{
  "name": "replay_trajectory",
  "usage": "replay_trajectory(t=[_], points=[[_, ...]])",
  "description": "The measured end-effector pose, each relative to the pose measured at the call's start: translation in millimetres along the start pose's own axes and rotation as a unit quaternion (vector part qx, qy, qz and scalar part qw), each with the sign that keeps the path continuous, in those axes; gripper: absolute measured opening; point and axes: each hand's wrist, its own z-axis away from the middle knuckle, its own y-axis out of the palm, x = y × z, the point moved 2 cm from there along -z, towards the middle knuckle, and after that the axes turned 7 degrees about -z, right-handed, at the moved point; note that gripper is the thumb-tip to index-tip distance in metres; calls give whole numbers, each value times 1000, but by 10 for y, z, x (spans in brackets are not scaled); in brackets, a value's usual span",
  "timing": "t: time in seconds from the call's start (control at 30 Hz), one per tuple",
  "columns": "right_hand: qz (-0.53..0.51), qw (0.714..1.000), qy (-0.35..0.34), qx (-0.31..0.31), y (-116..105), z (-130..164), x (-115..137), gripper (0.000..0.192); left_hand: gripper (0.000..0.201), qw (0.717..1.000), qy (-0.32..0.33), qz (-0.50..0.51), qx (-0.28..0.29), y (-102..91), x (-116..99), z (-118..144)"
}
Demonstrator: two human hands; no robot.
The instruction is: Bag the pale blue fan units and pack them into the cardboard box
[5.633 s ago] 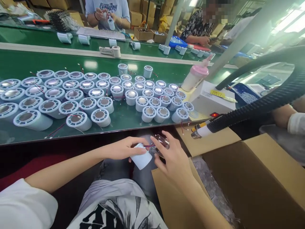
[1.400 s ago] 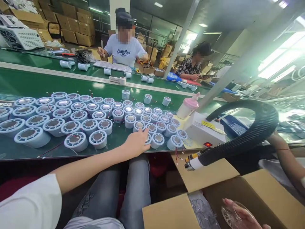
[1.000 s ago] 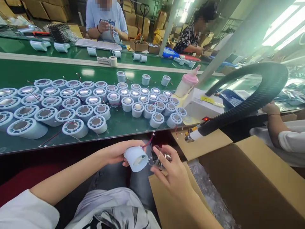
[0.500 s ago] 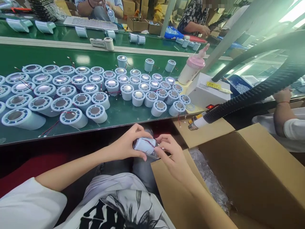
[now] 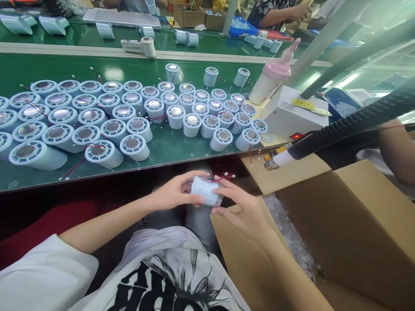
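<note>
Above my lap, a light blue cylindrical housing [image 5: 204, 190] lies on its side between my hands. My left hand [image 5: 177, 191] curls its fingers and thumb round the left end. At the other end, where something clear like a plastic cover shows, my right hand [image 5: 244, 203] grips with thumb and fingers. Thin dark red wires [image 5: 223, 177] with small white connectors stick out over the top. Many similar blue cylinders [image 5: 222, 139] stand in rows on the green bench [image 5: 171, 157], several with wires trailing. The cylinder's far side is hidden.
An opened cardboard box [image 5: 350, 224] with clear plastic pieces [image 5: 287, 233] inside stands at my right. Above it hangs a black corrugated hose [image 5: 317, 138] with a metal tip. A white device [image 5: 293, 114] and pink-capped bottle [image 5: 270, 82] stand on the bench. People work opposite and at right.
The blue cylinder has turned in my hands, so its wires now stick up over the top. My right fingers have shifted from the wires to its right end. The view has tilted slightly downward.
</note>
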Motion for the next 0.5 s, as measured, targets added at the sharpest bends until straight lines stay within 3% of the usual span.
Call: replay_trajectory(t=[0.13,0.33,0.5], points=[[11,1000,3,13,-16,30,37,33,67,998,24,-58,25,-3,-66,35],[-130,990,57,25,-38,15,36,38,74,989,73,-120,35,10,-177,95],[-184,976,109,35,-36,17,68,37,71,977,113,-175,40,18,-214,122]])
